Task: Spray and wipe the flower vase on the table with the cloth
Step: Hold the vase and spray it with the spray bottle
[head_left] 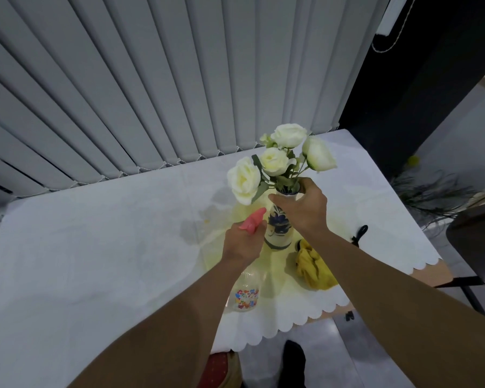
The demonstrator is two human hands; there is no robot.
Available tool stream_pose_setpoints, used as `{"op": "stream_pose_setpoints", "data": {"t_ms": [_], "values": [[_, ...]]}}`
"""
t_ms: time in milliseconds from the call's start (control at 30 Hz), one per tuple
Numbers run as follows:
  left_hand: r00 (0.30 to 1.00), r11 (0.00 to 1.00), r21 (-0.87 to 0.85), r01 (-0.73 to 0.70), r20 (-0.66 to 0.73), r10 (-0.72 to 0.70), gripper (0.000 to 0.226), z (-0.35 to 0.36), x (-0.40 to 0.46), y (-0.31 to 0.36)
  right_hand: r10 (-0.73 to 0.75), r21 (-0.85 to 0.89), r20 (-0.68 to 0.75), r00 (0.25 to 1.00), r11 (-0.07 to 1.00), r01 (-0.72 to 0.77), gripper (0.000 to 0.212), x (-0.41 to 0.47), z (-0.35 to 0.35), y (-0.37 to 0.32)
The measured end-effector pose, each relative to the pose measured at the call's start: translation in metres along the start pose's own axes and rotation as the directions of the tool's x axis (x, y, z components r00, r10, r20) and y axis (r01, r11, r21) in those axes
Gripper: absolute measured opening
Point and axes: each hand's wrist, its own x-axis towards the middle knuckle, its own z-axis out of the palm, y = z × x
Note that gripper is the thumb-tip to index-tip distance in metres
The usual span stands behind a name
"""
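Note:
A white vase with a blue flower pattern (pixel 278 231) stands upright on the table (pixel 95 247), with several cream roses (pixel 275 161) in it. My right hand (pixel 303 210) grips the vase at its neck. My left hand (pixel 244 242) holds a clear spray bottle (pixel 244 292) with a pink nozzle (pixel 254 222), and the nozzle points at the vase from the left, close to it. A crumpled yellow cloth (pixel 314 266) lies on the table just right of the vase base, untouched.
A white scalloped tablecloth covers the table, with a yellowish wet patch (pixel 235 219) around the vase. A small black object (pixel 359 233) lies near the right edge. Grey vertical blinds (pixel 151 79) hang behind. A dark chair (pixel 479 247) stands at right.

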Motion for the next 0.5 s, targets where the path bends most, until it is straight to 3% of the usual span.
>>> {"op": "stream_pose_setpoints", "data": {"t_ms": [100,267,433,500], "values": [[0.999,0.999,-0.014,0.046,-0.007,-0.046,0.019,0.0,-0.001,-0.002,-0.027,0.007,0.003,1.0,1.0,0.027,0.045,-0.001,-0.003,0.002],[0.995,0.995,-0.01,0.102,0.021,-0.102,0.026,0.003,-0.004,0.002,0.015,0.002,0.07,0.997,1.0,-0.015,0.033,-0.002,-0.001,-0.003],[0.994,0.993,0.033,0.112,0.008,-0.112,0.037,0.002,-0.004,0.0,-0.002,-0.011,0.035,0.999,1.0,0.002,0.068,-0.004,0.002,-0.008],[0.995,0.993,0.062,0.098,0.0,-0.098,0.04,0.002,-0.004,-0.001,0.035,0.051,0.024,0.999,0.998,-0.037,0.07,-0.005,0.001,-0.007]]}}
